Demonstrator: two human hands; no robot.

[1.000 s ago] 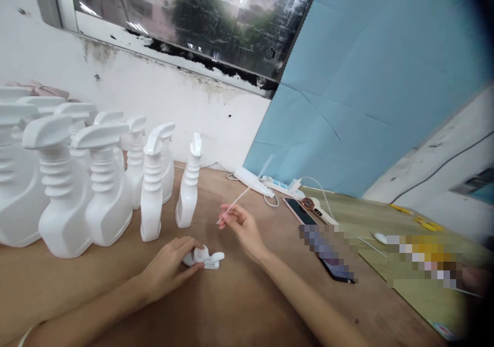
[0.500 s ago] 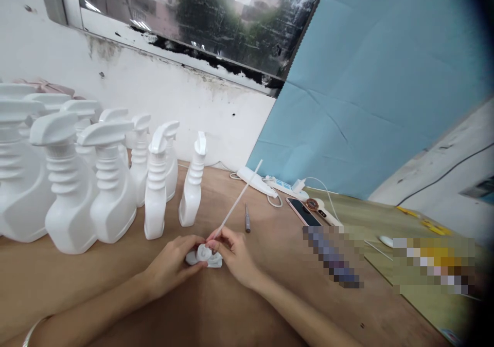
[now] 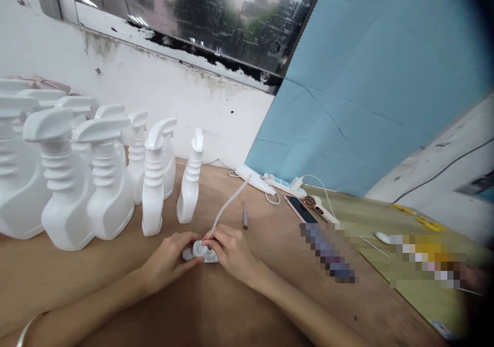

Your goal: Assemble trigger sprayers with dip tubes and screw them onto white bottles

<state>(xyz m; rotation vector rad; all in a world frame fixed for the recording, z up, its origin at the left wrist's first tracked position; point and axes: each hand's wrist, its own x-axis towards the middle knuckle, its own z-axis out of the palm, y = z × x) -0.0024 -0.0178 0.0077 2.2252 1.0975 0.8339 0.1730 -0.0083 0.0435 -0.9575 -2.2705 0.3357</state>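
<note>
With thumb and fingers my left hand (image 3: 168,258) grips a white trigger spray head (image 3: 210,257) low over the wooden table. My right hand (image 3: 233,252) pinches the lower end of a thin translucent plastic tube (image 3: 228,203) at the round collar of the spray head. Upward and to the right the tube rises, curved along its length. My fingers hide where its end meets the collar, so I cannot tell how far it is in. The nearest white spray bottle (image 3: 189,192) stands upright beyond my hands.
Several white spray bottles (image 3: 111,193) crowd the left side. A small screwdriver (image 3: 245,216) lies just past my right hand. Farther right are a phone (image 3: 300,209), a power strip (image 3: 283,183) with cables and a handheld device (image 3: 324,211). A blue sheet (image 3: 347,90) covers the wall behind.
The tube was straight and now bows, its upper end lower and farther left. My right fingers have closed in nearer the collar. The whole view has shifted slightly.
</note>
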